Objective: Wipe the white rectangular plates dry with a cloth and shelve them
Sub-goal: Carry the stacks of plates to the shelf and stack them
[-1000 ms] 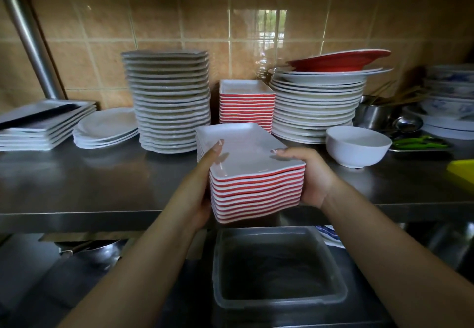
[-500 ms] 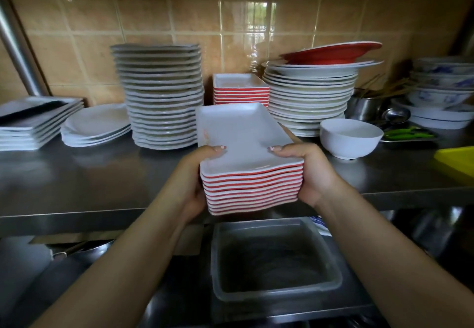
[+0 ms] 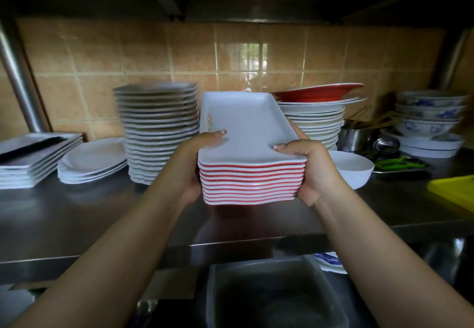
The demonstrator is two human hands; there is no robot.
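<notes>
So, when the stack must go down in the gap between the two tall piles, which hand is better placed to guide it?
Neither alone: left hand and right hand grip opposite sides of the plate stack, which hides the gap.

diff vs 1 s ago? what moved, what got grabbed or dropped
The stack of rectangular plates rose and went further in over the steel shelf, now hiding the shelved red-and-white stack. Left hand and right hand grip its sides as before; nothing released. Other dishes unmoved.
</notes>
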